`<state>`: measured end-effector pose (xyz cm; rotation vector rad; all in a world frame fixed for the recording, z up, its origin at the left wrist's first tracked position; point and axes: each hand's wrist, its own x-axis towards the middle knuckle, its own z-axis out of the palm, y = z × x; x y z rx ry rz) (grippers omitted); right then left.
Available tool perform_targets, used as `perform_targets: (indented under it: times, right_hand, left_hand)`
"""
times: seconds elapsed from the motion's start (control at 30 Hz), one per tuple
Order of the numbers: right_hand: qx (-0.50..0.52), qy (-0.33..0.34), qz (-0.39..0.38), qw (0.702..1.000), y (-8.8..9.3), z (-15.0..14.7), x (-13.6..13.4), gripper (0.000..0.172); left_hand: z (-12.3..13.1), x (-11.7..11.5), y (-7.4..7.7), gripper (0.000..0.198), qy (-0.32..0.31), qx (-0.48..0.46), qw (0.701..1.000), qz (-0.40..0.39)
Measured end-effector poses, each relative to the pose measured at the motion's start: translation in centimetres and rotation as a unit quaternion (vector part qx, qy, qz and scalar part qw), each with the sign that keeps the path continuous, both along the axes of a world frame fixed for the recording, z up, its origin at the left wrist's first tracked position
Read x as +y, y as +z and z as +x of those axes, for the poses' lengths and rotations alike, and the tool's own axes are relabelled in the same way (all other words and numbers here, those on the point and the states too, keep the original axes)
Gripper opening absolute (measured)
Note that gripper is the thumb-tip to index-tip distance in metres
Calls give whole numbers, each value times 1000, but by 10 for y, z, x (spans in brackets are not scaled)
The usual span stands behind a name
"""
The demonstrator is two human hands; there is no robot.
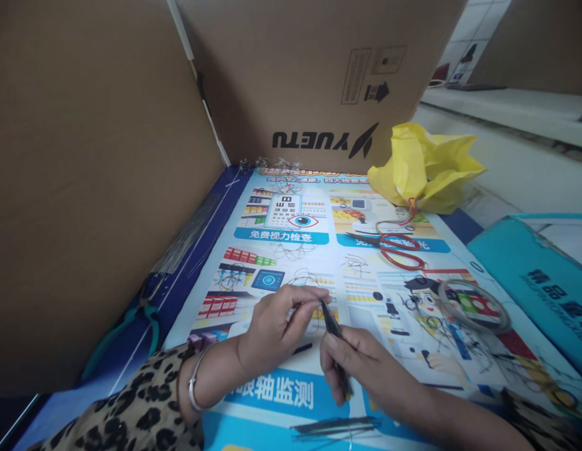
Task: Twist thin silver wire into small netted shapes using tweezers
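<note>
My left hand (272, 322), with a silver bangle at the wrist, is closed in a pinch on a thin wire (314, 302), mostly hidden by the fingers. My right hand (361, 360) is wrapped round dark, pointed tweezers (331, 319), whose tip meets the left fingertips. Bent wire pieces (293, 250) lie on the printed sheet beyond my hands. Closer to me is a small bundle of straight dark wires (335, 428). Red-handled scissors (398, 249) rest farther back on the right.
Teal-handled pliers (150, 319) and straight wires (185, 235) lie at left beside a cardboard wall (93, 188). A wire coil (476, 304) sits at right, near a teal box (539, 282). Crumpled yellow paper (420, 166) stands at the back, before another cardboard panel (314, 81).
</note>
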<state>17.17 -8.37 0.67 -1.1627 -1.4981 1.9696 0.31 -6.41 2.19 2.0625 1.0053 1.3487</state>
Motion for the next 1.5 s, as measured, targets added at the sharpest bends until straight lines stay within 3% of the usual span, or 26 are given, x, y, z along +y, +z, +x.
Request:
perform_targets:
  times: [0.4, 0.77, 1.0, 1.3, 1.5]
  right_hand:
    - [-3, 0, 8, 1000, 0, 0, 0, 44]
    - [-52, -1, 61, 997, -1, 0, -3, 46]
    - [-65, 10, 90, 994, -2, 2, -5, 46]
    - [-84, 36, 150, 984, 6, 4, -3, 45]
    - [-98, 23, 139, 985, 5, 6, -2, 46]
  left_hand:
    - [0, -1, -1, 13, 11, 12, 1000, -3]
    - [0, 1, 2, 10, 21, 19, 999, 34]
    - [4, -2, 8, 5, 23, -70, 988, -133]
    - [4, 1, 18, 17, -58, -209, 927, -307]
    - [1, 8, 20, 18, -123, -235, 890, -370]
